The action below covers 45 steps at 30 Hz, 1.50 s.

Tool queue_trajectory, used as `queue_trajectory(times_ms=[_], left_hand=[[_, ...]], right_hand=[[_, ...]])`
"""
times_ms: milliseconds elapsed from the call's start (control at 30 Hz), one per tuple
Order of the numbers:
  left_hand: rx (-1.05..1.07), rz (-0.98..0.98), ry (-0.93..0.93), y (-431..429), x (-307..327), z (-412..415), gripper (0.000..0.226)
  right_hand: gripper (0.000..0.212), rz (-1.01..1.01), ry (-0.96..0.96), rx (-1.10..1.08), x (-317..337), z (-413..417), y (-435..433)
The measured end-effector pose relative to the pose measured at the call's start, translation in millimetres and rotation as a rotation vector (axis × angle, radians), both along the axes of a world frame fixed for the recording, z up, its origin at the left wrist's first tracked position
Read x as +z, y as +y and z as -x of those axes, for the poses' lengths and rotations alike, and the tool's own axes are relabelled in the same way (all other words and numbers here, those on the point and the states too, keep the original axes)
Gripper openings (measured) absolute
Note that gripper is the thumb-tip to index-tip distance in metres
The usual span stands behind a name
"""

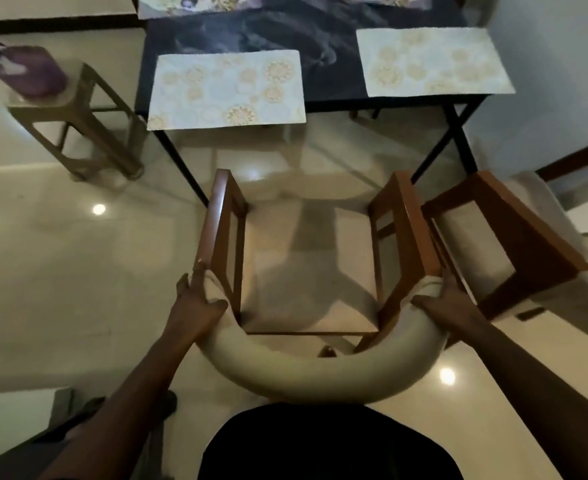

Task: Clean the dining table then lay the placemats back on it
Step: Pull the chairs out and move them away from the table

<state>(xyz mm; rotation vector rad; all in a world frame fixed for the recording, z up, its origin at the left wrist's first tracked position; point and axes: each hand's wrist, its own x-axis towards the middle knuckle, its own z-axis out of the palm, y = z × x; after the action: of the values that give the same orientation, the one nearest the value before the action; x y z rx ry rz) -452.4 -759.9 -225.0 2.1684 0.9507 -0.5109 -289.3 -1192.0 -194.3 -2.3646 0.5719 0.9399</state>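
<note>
The dark marbled dining table (327, 60) stands ahead on black legs. Two pale placemats with gold flower patterns lie at its near edge, one on the left (226, 90) overhanging the edge, one on the right (434, 62). Parts of two more placemats (195, 3) show at the far side. Below me stands a wooden armchair with a cream curved backrest (303, 372) and a cream seat. My left hand (199, 299) grips the left end of the backrest. My right hand (444, 303) grips its right end.
A second wooden chair (507, 237) stands right beside the first one. A small stool (88, 123) at the left of the table carries a purple jug (29, 69). Glossy pale floor tiles lie all around.
</note>
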Motion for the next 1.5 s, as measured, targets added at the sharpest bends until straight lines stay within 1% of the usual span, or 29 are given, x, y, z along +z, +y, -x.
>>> queue_trajectory(times_ms=[167, 233, 300, 367, 467, 533, 633, 700, 867, 967, 1067, 1167, 1200, 1333, 1433, 1500], left_hand=[[0.087, -0.058, 0.037, 8.1, -5.0, -17.0, 0.109], [0.151, -0.069, 0.053, 11.1, -6.4, -21.2, 0.107], [0.235, -0.043, 0.057, 16.2, -8.7, -28.3, 0.094], [0.291, -0.033, 0.081, 19.8, -11.3, -35.6, 0.077], [0.352, -0.047, 0.111, 22.3, -17.9, -42.7, 0.062], [0.355, -0.067, 0.100, 22.7, -22.0, -43.0, 0.055], [0.324, -0.094, 0.047, 34.2, -26.7, -43.3, 0.048], [0.279, -0.108, 0.008, 47.1, -25.8, -46.6, 0.044], [0.250, -0.136, -0.038, 82.1, -21.9, -53.9, 0.038], [0.273, -0.135, -0.035, 102.3, -23.6, -55.7, 0.041], [0.309, -0.122, -0.030, 120.9, -24.2, -55.9, 0.042], [0.350, -0.097, -0.041, 136.9, -21.7, -55.6, 0.052], [0.351, -0.093, -0.050, 139.3, -21.6, -55.2, 0.053], [0.370, -0.089, -0.045, 158.2, -23.2, -56.5, 0.049], [0.395, -0.080, -0.057, 172.9, -23.3, -59.0, 0.053], [0.394, -0.079, -0.053, 181.8, -23.4, -60.2, 0.050]], right_hand=[[0.073, 0.070, 0.055, 0.019, -2.4, -32.6, 6.2], [0.063, 0.052, 0.048, 0.033, -9.5, -37.4, 1.0], [0.063, 0.051, 0.053, 0.035, -10.6, -40.0, 4.1], [0.063, 0.078, 0.042, -0.046, -1.6, -38.3, 12.9], [0.069, 0.066, 0.027, -0.059, -7.6, -39.5, 11.0], [0.069, 0.069, 0.025, -0.041, -10.9, -40.0, 8.3], [0.051, 0.089, 0.007, 0.006, -10.9, -43.1, 16.7], [0.044, 0.087, -0.013, 0.023, -9.8, -45.3, 26.5], [0.036, 0.061, -0.042, 0.037, -14.8, -52.7, 58.2], [0.039, 0.029, -0.005, 0.013, -13.7, -62.5, 79.9], [0.036, 0.014, -0.024, 0.058, -21.1, -70.6, 95.2], [0.049, 0.038, -0.026, 0.080, -26.8, -81.2, 113.3], [0.050, 0.059, -0.013, 0.078, -25.4, -83.5, 118.3], [0.042, 0.076, -0.016, 0.111, -28.3, -93.6, 138.1], [0.047, 0.069, -0.069, 0.133, -33.0, -97.6, 152.5], [0.049, 0.069, -0.073, 0.138, -34.6, -98.2, 162.4]])
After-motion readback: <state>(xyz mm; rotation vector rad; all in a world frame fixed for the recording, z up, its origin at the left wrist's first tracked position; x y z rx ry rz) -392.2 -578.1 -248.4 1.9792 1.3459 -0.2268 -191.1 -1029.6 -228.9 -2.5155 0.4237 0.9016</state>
